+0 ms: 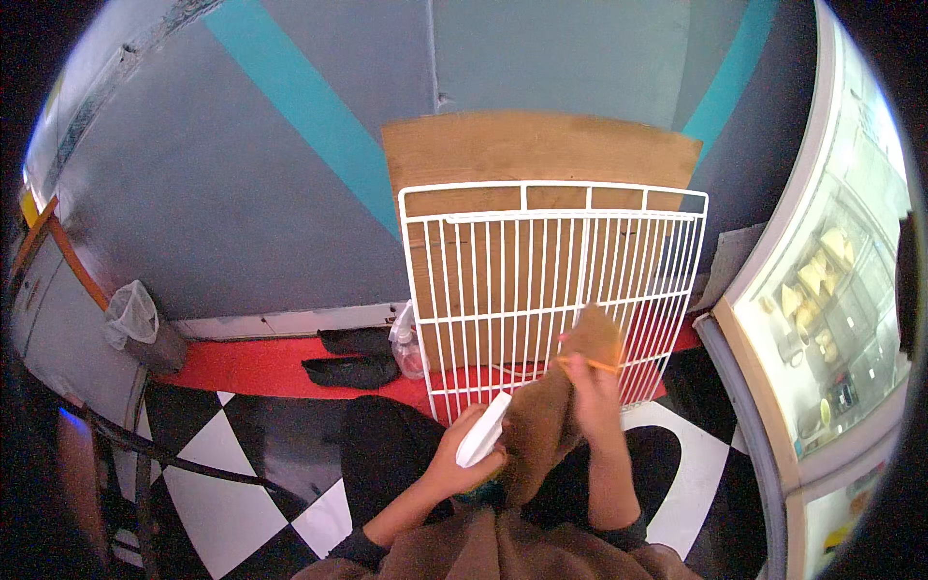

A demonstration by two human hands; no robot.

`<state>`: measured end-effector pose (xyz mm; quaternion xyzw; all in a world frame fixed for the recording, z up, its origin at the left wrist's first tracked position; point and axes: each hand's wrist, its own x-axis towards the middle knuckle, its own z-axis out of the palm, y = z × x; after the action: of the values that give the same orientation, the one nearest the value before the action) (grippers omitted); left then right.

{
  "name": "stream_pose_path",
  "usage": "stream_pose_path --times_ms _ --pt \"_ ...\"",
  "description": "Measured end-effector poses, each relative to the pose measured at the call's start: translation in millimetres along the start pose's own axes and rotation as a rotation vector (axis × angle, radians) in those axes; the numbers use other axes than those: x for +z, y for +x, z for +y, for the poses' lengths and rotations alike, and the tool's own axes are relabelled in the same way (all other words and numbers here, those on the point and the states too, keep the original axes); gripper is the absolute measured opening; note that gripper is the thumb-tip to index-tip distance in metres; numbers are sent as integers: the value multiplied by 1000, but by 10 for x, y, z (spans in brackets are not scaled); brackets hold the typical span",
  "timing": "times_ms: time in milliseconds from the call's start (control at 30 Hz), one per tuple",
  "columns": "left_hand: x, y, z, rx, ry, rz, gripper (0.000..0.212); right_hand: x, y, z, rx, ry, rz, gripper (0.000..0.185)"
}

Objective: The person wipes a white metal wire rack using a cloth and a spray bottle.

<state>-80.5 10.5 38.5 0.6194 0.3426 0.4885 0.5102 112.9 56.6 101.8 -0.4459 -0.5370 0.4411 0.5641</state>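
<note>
My left hand is wrapped around a spray bottle with a white trigger head; the bottle's body is mostly hidden below the hand. In my right hand is a brown cloth with an orange edge. Its upper end, blurred, overlaps the lower right of a white wire shelf rack; I cannot tell whether it touches the wires. The rack stands tilted in front of a wooden board, which leans at the grey wall.
A clear spray bottle and black shoes stand on the red floor strip left of the rack. Further left is a lined waste bin. A lit glass display case rises at the right. The floor has black-and-white checks.
</note>
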Motion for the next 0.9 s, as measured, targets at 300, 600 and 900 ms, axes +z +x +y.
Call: stream_pose_path --times_ms 300,600,900 --pt "-46 44 -448 54 255 86 35 719 673 841 -373 -1109 191 30" --pt "-59 54 -468 100 323 80 37 634 361 1271 -327 -1278 117 25" --pt "-39 73 -467 99 377 64 38 387 300 771 -504 -877 223 29"
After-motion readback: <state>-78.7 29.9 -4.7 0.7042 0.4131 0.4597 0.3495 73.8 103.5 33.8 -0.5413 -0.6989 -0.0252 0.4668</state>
